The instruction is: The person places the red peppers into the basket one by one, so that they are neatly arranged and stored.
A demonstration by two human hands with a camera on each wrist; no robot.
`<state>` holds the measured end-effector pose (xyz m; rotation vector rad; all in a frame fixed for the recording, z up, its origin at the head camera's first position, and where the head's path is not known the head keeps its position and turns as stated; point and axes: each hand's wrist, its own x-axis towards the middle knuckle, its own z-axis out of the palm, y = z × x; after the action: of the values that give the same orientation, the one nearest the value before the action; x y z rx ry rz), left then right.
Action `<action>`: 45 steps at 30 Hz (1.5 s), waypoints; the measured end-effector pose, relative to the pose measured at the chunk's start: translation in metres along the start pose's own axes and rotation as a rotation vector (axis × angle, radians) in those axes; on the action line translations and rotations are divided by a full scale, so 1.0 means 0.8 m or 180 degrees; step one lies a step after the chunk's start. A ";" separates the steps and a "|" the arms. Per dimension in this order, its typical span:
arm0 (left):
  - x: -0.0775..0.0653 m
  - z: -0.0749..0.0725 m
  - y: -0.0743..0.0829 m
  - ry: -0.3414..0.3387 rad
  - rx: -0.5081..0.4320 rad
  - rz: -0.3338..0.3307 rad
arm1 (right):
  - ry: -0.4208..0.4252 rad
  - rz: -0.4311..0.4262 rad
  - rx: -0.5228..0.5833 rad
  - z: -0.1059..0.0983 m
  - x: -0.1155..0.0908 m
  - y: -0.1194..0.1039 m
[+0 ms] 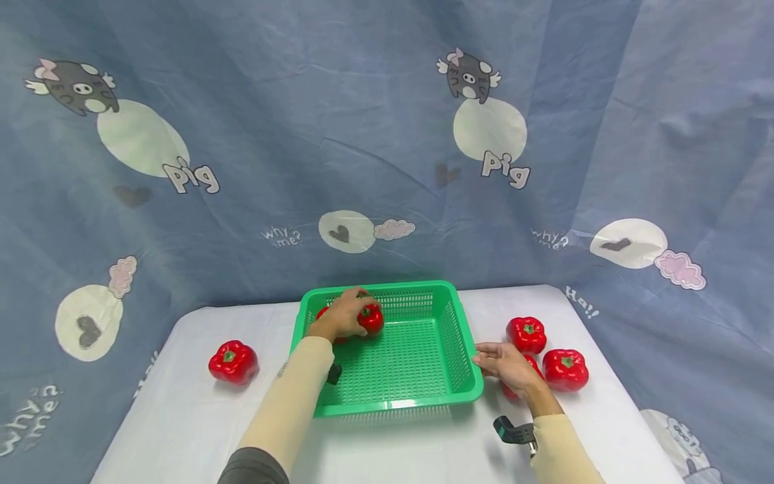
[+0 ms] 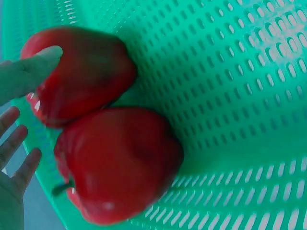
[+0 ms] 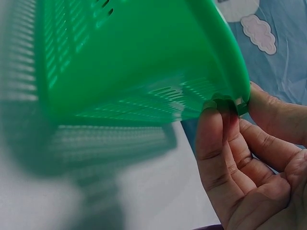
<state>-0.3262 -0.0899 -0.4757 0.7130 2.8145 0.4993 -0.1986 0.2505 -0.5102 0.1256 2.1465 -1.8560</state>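
A green plastic basket (image 1: 399, 405) with slotted walls stands at the table's middle. Two red bell peppers lie side by side at its left end: one bell pepper (image 1: 371, 320) shows beside my left hand (image 1: 343, 316), the other is mostly covered by that hand in the head view. In the left wrist view my thumb lies against the upper bell pepper (image 2: 91, 72), while the other fingers are spread apart from the lower bell pepper (image 2: 120, 163). My right hand (image 1: 508, 366) pinches the basket's right rim (image 3: 235, 62) between thumb and fingers.
To the right of the basket sit three more bell peppers: one at the back (image 1: 526, 335), one at the far right (image 1: 565, 370), and one partly behind my right hand (image 1: 511, 391). Another bell pepper (image 1: 233, 362) rests left of the basket. A blue patterned cloth (image 1: 387, 148) hangs behind the white table (image 1: 411, 450).
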 end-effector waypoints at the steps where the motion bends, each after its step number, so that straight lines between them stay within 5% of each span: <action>1: -0.002 -0.003 -0.001 0.0024 -0.0024 -0.0011 | 0.0035 0.0020 -0.0009 0.000 0.000 0.000; 13: -0.042 -0.044 -0.036 0.0431 -0.0240 0.0101 | -0.0005 -0.0012 -0.0057 0.002 -0.004 -0.005; 22: -0.082 -0.070 -0.091 0.0619 -0.0550 -0.0420 | -0.0049 -0.0056 -0.0062 0.003 -0.003 -0.005; 29: -0.111 -0.074 -0.124 0.0676 -0.0524 -0.0568 | -0.0026 -0.0067 -0.0114 0.004 -0.003 -0.005; 35: -0.129 -0.070 -0.144 0.0670 -0.0411 -0.0631 | 0.0019 -0.0036 -0.0146 0.003 -0.002 -0.004; 45: -0.157 -0.067 -0.162 0.0281 -0.0438 -0.0942 | 0.0010 -0.0024 -0.0131 0.004 -0.004 -0.006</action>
<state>-0.2874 -0.2736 -0.4606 0.2471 2.8608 0.6744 -0.1959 0.2469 -0.5054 0.1117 2.1888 -1.8158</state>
